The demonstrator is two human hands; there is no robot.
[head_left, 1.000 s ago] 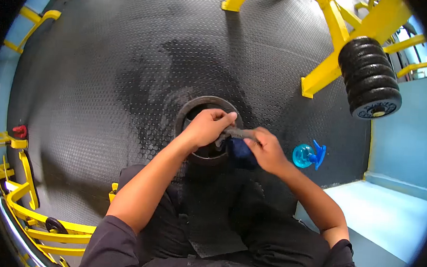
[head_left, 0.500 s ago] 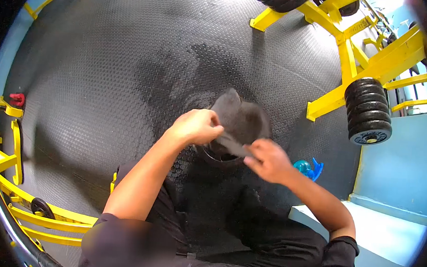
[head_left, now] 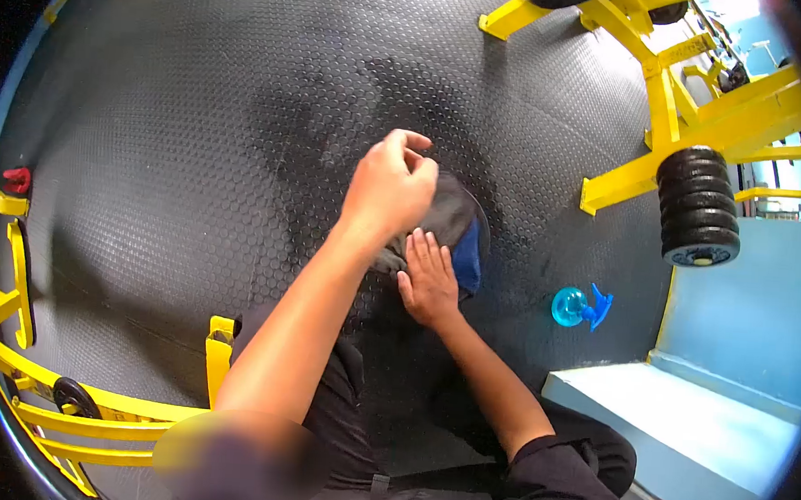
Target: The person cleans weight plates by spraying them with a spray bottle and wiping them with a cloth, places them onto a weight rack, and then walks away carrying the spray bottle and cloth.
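Note:
A dark cloth (head_left: 449,207) with a blue part (head_left: 468,259) lies spread over a round black weight plate, whose rim (head_left: 486,232) barely shows at the right. My right hand (head_left: 431,275) rests flat on the cloth, fingers stretched out. Above the cloth's left side is my left hand (head_left: 392,183), its fingers loosely curled and partly apart, with nothing visible in them. Part of the cloth bunches up below my left wrist.
On the floor (head_left: 196,146) at the right stands or lies a blue spray bottle (head_left: 573,307). A yellow rack (head_left: 649,164) holds black weight plates (head_left: 698,209). Yellow frames (head_left: 116,407) curve along the lower left, and a white ledge (head_left: 684,419) is at the lower right.
The cloth, earlier stretched between both hands, now lies over the plate. My right hand has let go and flattened on it; my left hand has risen away from it. The view has shifted.

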